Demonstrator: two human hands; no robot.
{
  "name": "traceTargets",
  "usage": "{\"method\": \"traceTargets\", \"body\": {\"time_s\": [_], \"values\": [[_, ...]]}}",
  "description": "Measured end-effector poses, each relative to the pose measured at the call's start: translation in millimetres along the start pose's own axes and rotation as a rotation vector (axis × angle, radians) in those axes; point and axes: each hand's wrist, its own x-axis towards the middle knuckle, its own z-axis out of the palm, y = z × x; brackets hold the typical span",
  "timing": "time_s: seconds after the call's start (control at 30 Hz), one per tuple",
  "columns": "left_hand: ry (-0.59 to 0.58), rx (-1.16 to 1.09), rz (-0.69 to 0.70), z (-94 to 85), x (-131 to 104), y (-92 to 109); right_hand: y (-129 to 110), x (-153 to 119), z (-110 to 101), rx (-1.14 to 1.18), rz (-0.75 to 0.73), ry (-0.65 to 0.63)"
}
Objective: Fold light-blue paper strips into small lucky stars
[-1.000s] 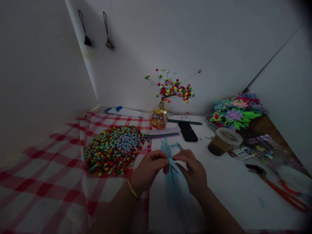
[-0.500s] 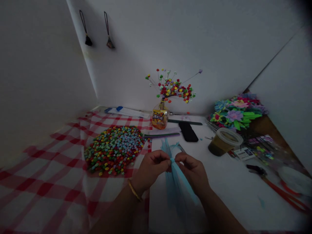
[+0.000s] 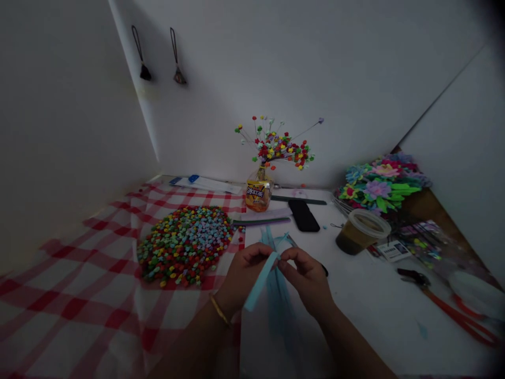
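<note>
White tabletop (image 3: 355,316), both hands (image 3: 302,273) pinching a pale blue strip (image 3: 258,288).

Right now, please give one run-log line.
left hand: pinches flat light-blue strip | right hand: pinches strip's far end | under hands: loose light-blue strips | left: heap of small multicoloured stars

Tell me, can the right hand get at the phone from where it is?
Probably yes: the phone lies just beyond the right hand, with nothing on top. Its fingers are busy at the blue strip, though, so they may need to let go first.
</note>
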Motion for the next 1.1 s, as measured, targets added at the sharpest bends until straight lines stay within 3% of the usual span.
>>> {"method": "traceTargets", "body": {"time_s": [0.1,0.23,0.43,0.8,1.1], "values": [[-0.005,0.066,0.007,-1.7,1.4,-3.2,-3.5,0.1,-0.7,-0.068,-0.064,0.051],[-0.097,0.100,-0.040,-1.5,1.5,-7.0,-4.8,-0.5,-2.4,-0.091,-0.055,0.052],[-0.070,0.059,-0.069,0.4,0.2,-2.4,-0.3,2.3,-7.7,0.034,0.021,0.071],[-0.147,0.041,-0.022,-1.7,-1.4,-3.1,-5.4,-0.6,-8.5,0.165,0.021,0.052],[-0.192,-0.019,-0.035,-0.6,-2.8,-0.6,-2.4,-1.8,-6.7,0.362,0.196,-0.130]]}}
